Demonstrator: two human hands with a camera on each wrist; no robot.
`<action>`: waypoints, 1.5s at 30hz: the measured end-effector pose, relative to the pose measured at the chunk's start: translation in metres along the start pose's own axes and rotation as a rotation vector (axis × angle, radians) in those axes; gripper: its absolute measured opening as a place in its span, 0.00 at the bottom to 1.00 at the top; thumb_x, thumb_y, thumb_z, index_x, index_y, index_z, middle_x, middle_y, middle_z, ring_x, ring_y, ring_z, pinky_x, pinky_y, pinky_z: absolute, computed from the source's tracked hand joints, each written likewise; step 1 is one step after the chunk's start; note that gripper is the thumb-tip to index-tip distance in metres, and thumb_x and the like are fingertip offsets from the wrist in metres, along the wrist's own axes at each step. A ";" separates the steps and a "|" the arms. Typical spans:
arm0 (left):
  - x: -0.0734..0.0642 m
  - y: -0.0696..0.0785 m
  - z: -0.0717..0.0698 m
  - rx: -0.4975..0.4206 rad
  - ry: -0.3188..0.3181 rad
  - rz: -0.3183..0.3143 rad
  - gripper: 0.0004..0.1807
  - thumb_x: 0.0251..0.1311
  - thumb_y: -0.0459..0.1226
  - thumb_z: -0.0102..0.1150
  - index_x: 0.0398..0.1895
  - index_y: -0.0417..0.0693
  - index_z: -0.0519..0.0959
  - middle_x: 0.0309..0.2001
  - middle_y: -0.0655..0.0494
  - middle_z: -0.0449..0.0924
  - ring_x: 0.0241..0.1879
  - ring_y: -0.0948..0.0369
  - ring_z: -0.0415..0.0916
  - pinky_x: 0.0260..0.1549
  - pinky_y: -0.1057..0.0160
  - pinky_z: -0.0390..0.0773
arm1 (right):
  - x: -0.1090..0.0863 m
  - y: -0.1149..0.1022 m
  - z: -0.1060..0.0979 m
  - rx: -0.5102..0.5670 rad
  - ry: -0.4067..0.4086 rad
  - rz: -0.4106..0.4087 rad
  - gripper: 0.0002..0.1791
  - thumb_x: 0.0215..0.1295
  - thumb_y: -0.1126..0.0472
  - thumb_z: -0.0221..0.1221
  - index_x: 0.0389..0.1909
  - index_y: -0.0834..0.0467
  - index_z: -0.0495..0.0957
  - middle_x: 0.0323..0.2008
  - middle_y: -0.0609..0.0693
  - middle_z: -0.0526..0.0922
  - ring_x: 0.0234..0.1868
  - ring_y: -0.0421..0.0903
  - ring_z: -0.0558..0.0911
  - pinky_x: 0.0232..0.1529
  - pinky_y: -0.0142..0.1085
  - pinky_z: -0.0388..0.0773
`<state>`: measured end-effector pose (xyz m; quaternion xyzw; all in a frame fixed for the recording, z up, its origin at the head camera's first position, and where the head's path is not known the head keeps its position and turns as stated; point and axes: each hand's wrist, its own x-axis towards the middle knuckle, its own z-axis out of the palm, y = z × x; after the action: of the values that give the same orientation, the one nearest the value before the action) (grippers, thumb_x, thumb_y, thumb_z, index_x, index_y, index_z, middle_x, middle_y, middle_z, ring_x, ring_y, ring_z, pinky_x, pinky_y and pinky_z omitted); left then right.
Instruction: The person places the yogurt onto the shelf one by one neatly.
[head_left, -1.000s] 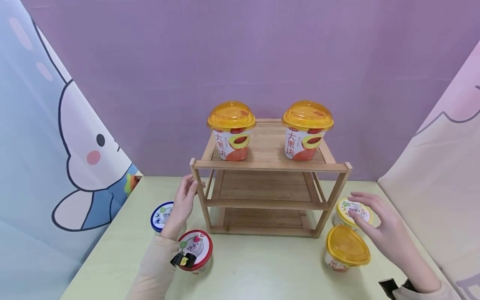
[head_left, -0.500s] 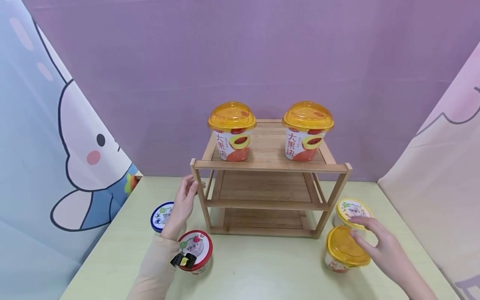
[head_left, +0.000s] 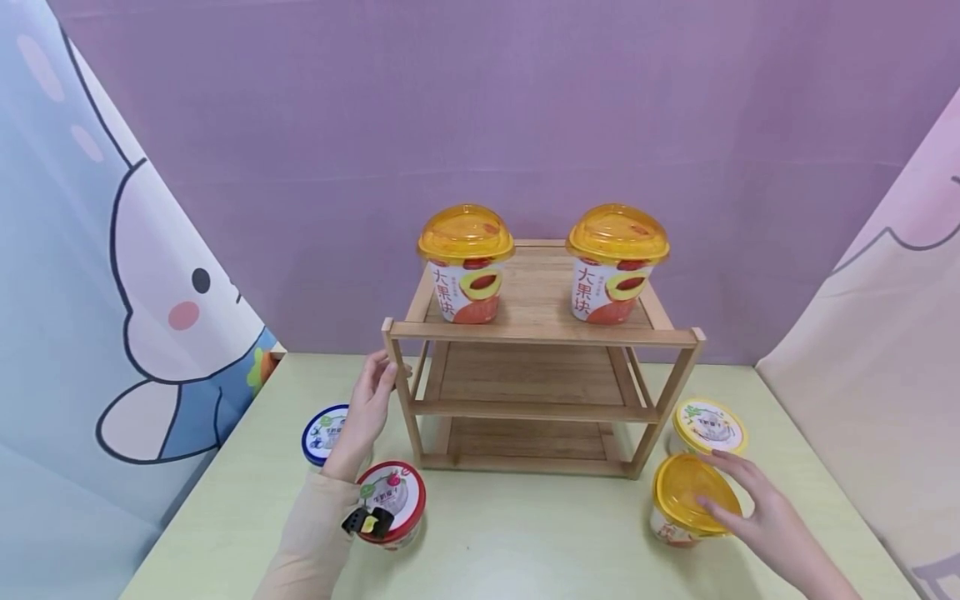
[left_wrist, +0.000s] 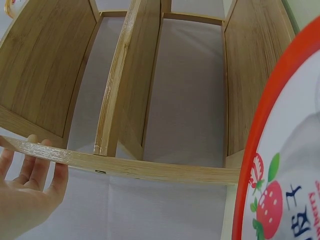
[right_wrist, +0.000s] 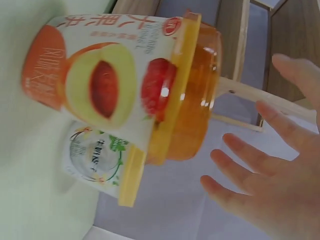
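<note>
At the left front post of a three-tier wooden rack point(head_left: 540, 333), my left hand point(head_left: 370, 400) grips the post. The left wrist view shows fingertips of that left hand point(left_wrist: 32, 187) bent round the wood. My right hand point(head_left: 765, 517) hovers over a yogurt cup point(head_left: 693, 500) with a domed orange lid, thumb and fingers spread apart. In the right wrist view a gap separates the right hand point(right_wrist: 275, 170) from the lid of this yogurt cup point(right_wrist: 110, 80). Behind it stands a tub with a yellow-rimmed lid point(head_left: 708, 425).
Two more orange-lidded yogurt cups stand on the rack's top tier, a left cup point(head_left: 467, 267) and a right cup point(head_left: 617, 267). Near my left forearm are a red-lidded tub point(head_left: 401, 487) and a blue-lidded tub point(head_left: 322, 433). A purple cloth point(head_left: 480, 100) hangs behind.
My right hand has moved down and nearer, from over the yellow-rimmed tub to over the orange-lidded yogurt cup. The left hand stays on the rack's post.
</note>
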<state>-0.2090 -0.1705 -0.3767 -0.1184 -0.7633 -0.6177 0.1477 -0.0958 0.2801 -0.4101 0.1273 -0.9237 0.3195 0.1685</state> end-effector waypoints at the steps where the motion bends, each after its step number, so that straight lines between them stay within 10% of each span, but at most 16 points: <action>1: 0.000 0.000 0.000 0.003 -0.002 0.000 0.17 0.68 0.36 0.34 0.54 0.35 0.60 0.42 0.44 0.71 0.47 0.58 0.69 0.48 0.72 0.67 | -0.001 0.001 0.000 -0.001 -0.017 0.012 0.27 0.47 0.61 0.65 0.51 0.59 0.70 0.54 0.65 0.65 0.58 0.55 0.64 0.37 0.65 0.62; 4: -0.001 0.000 0.000 0.000 0.001 0.004 0.17 0.68 0.36 0.35 0.55 0.35 0.60 0.42 0.45 0.71 0.47 0.56 0.69 0.47 0.72 0.68 | -0.003 0.005 0.001 0.002 -0.057 0.023 0.31 0.46 0.60 0.66 0.54 0.60 0.68 0.56 0.69 0.61 0.50 0.72 0.64 0.35 0.69 0.59; 13: 0.000 -0.001 0.001 -0.001 -0.007 0.001 0.17 0.68 0.36 0.34 0.55 0.36 0.60 0.42 0.45 0.71 0.48 0.53 0.69 0.49 0.69 0.67 | -0.009 0.016 0.010 0.018 -0.116 0.019 0.41 0.39 0.58 0.70 0.58 0.57 0.64 0.58 0.75 0.54 0.48 0.78 0.61 0.32 0.72 0.56; 28: -0.001 0.001 0.001 -0.004 0.003 -0.017 0.17 0.68 0.37 0.35 0.55 0.37 0.61 0.43 0.41 0.70 0.45 0.63 0.69 0.48 0.68 0.67 | -0.014 0.024 0.024 0.006 -0.092 0.014 0.40 0.36 0.61 0.70 0.55 0.60 0.67 0.57 0.72 0.56 0.48 0.76 0.63 0.35 0.68 0.62; 45: 0.000 0.000 0.001 0.002 0.010 -0.012 0.17 0.68 0.37 0.35 0.55 0.36 0.60 0.43 0.41 0.71 0.48 0.52 0.69 0.49 0.67 0.67 | -0.019 0.020 0.036 -0.013 -0.026 0.054 0.37 0.39 0.63 0.69 0.54 0.64 0.66 0.54 0.73 0.57 0.47 0.73 0.64 0.37 0.65 0.64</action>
<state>-0.2087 -0.1694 -0.3767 -0.1105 -0.7638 -0.6184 0.1480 -0.0938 0.2752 -0.4548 0.1055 -0.9309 0.3164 0.1489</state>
